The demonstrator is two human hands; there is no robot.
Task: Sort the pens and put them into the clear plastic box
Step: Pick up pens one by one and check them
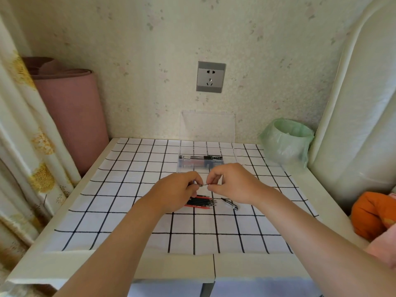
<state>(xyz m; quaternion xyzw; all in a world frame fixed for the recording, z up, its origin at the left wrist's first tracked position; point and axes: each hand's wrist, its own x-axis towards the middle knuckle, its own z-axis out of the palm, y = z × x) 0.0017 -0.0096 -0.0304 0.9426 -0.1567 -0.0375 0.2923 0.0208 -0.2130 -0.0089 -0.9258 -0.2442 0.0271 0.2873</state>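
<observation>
My left hand [181,190] and my right hand [230,184] meet above the checked cloth, both pinching one thin pen [204,185] between their fingertips; most of it is hidden by the fingers. Under the hands lies a bundle of several black and red pens [202,202] side by side. One more dark pen [229,203] lies alone just right of the bundle. Behind the hands stands the clear plastic box [188,166] with its lid [207,127] raised against the wall; a few dark pens [200,157] lie inside.
A white cloth with a black grid [128,189] covers the small table. A bin lined with a green bag [286,142] stands at the back right. A rolled pink mat [72,116] leans at the left, an orange cloth item [370,213] at the right.
</observation>
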